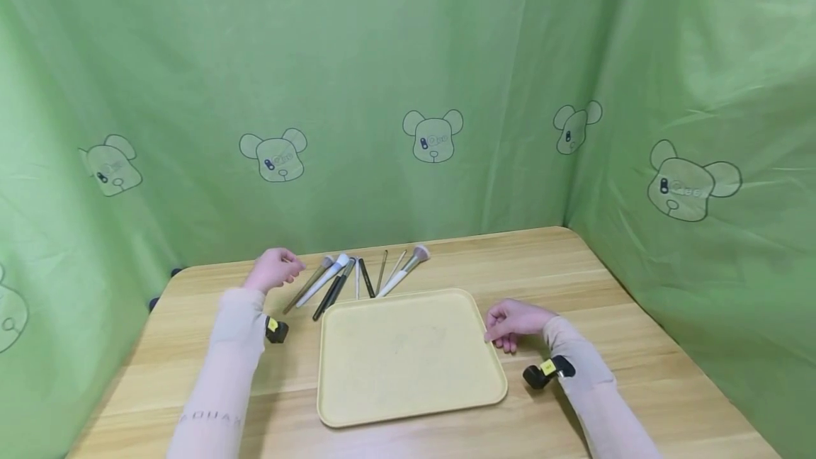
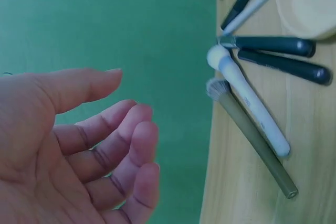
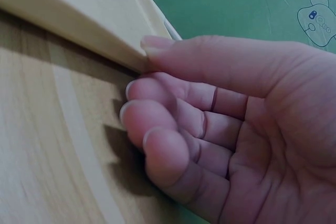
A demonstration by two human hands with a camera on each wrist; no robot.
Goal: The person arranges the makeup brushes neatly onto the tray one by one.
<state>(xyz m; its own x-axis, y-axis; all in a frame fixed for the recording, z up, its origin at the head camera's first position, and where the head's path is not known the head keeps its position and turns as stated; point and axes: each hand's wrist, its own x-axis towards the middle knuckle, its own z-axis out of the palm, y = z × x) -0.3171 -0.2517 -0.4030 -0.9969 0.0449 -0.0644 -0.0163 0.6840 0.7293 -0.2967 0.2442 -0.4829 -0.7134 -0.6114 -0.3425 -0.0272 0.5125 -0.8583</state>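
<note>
A pale yellow tray [image 1: 413, 358] lies on the table, its right rim pinched between the thumb and curled fingers of my right hand [image 1: 518, 320]. The right wrist view shows that grip close up, with the thumb on top of the tray's edge [image 3: 105, 35]. My left hand [image 1: 274, 269] hovers left of a row of makeup brushes, fingers loosely bent and nothing in them. Nearest to it are a gold-handled brush [image 2: 257, 142] and a white brush [image 2: 254, 100]. Two black-handled pieces [image 2: 286, 66] lie beside these, and a white-handled fluffy brush [image 1: 404, 271] ends the row.
The wooden table [image 1: 637, 374] meets a green curtain [image 1: 357, 91] printed with bear heads at the back and right side. Several brushes lie close behind the tray's far rim. A small black camera [image 1: 276, 330] sits on the left wrist, another [image 1: 538, 374] on the right.
</note>
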